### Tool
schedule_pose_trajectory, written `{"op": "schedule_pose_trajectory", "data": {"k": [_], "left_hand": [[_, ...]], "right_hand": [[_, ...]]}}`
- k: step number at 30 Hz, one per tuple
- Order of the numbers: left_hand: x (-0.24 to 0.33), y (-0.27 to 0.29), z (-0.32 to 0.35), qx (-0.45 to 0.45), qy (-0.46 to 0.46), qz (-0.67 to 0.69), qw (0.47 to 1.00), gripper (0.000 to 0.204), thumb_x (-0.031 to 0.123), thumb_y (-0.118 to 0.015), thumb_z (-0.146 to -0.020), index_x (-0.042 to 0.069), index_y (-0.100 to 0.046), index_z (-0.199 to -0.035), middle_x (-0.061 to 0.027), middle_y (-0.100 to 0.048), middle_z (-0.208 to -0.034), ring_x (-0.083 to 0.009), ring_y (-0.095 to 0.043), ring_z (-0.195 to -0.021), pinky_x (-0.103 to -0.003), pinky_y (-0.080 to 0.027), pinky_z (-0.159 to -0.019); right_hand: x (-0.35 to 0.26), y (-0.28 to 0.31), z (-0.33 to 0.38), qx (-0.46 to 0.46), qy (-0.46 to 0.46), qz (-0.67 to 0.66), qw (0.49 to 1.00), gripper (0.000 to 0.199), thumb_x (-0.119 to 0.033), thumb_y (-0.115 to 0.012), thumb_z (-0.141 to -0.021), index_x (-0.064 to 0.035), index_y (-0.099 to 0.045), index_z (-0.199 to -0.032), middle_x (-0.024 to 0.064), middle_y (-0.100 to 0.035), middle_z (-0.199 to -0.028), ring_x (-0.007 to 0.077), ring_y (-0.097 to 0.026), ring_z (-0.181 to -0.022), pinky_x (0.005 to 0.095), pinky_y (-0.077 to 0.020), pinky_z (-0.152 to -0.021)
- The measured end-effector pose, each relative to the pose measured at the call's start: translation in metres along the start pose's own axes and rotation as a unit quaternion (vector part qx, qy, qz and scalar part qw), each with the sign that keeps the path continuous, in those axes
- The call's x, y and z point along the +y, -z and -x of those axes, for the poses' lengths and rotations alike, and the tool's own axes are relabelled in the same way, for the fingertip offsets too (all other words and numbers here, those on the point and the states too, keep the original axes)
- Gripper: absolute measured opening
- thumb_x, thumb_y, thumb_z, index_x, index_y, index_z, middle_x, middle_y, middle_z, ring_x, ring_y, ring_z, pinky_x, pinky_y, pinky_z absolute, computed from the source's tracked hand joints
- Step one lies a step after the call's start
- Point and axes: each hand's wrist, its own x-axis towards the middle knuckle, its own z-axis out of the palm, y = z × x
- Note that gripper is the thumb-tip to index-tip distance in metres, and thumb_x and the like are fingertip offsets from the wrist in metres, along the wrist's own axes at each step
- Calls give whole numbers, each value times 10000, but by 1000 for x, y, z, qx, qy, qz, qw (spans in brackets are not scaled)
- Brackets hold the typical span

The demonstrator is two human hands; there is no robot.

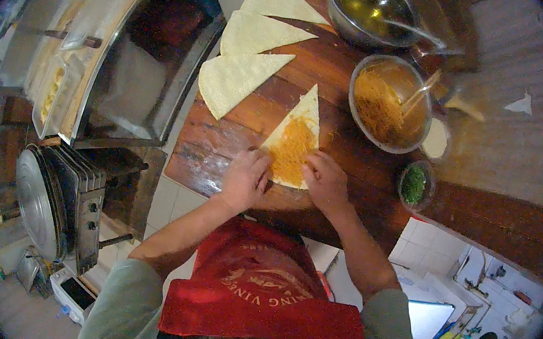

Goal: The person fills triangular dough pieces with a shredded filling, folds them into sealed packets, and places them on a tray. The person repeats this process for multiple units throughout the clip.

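The wooden board (235, 130) carries the filled dough triangle (294, 142), its long axis running from the wide near edge, by the person, to the far tip. The left hand (245, 178) and right hand (325, 180) flank that near edge, equally close, fingers curled narrow and pressing the two near corners. The orange filling (291, 150) lies between them.

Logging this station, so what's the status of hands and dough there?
Left hand and right hand both pressing the filled dough triangle at its near edge. Three plain triangles beyond. Nothing between hands.
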Motion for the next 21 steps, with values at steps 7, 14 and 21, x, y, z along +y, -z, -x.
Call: {"op": "schedule_pose_trajectory", "data": {"k": [7,14,21], "left_hand": [[1,-24,-5,-73,-95,-26,992,411,67,-685,-707,32,-630,-1113,-143,-586,-1063,-383,-536,-990,-484,-454,-863],[-7,-2,10,8,71,2,997,392,95,-691,-749,37,-613,-1129,-151,-597,-1041,-376,-556,-988,-483,-464,-886],[-15,-11,-2,-63,364,79,926,326,154,-728,-747,11,-627,-1022,-223,-649,-986,-394,-636,-931,-460,-508,-788]], "right_hand": [[14,10,28,-86,-185,-4,979,269,-233,-668,-872,-17,-660,-1031,208,-677,-1034,378,-651,-957,448,-525,-830],[31,-26,51,-41,-326,-24,944,379,-272,-766,-770,22,-667,-988,165,-691,-887,277,-669,-790,375,-524,-730],[7,-22,48,-30,-266,-19,963,261,-214,-696,-784,-31,-598,-941,176,-645,-926,355,-633,-853,460,-504,-740]]}}
